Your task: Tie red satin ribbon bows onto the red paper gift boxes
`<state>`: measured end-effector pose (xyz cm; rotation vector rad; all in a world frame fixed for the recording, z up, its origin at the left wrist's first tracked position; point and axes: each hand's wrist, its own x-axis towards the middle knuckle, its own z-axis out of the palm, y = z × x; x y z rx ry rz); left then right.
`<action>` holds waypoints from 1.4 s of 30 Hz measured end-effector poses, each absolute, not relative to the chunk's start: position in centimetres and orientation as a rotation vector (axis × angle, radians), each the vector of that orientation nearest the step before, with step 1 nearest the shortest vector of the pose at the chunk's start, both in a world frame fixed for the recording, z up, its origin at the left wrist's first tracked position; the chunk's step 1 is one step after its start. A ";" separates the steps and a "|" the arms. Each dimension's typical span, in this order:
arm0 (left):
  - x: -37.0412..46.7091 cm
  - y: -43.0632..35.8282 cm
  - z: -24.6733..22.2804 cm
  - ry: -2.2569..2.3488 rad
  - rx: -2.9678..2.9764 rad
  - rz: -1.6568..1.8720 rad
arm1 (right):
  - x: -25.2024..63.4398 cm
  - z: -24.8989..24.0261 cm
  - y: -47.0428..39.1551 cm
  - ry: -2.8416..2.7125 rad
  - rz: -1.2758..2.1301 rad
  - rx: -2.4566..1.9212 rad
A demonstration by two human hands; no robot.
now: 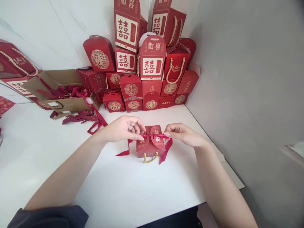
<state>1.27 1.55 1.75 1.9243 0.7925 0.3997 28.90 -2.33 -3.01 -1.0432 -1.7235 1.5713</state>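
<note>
A small red gift box (150, 149) stands on the white table, with a gold cord handle (151, 161) at its near side. Across its folded top flaps runs a dark pink ribbon (167, 151), crossed at the middle, its two tails hanging to either side. My left hand (129, 128) pinches the ribbon at the box's left edge, fingers curled. At the right edge my right hand (181, 133) holds the other part of the ribbon between thumb and fingers. The ribbon looks taut between both hands.
Behind is a tall stack of red boxes (151, 87) against the wall. An open cardboard box (73, 106) with pink ribbons stands at the back left, and loose ribbons (82, 117) lie before it. A grey wall (232, 79) borders the table (133, 190) on the right.
</note>
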 end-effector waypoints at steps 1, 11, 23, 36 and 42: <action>1.2 1.7 1.7 0.800 1.915 0.368 | 29.1 -3.0 -2.3 -1.738 1.559 -1.059; 0.6 2.2 1.8 1.053 1.817 0.180 | 29.1 -3.1 -2.2 -1.768 1.599 -1.047; 0.5 2.1 1.7 0.969 1.928 -0.022 | 25.8 -3.0 -3.2 -1.673 1.262 -1.293; 0.6 2.8 0.8 0.923 1.897 -0.062 | 25.0 -3.3 -3.5 -1.667 1.221 -1.419; 0.9 1.9 0.8 1.060 1.926 -0.001 | 25.3 -2.7 -3.8 -1.720 1.238 -1.372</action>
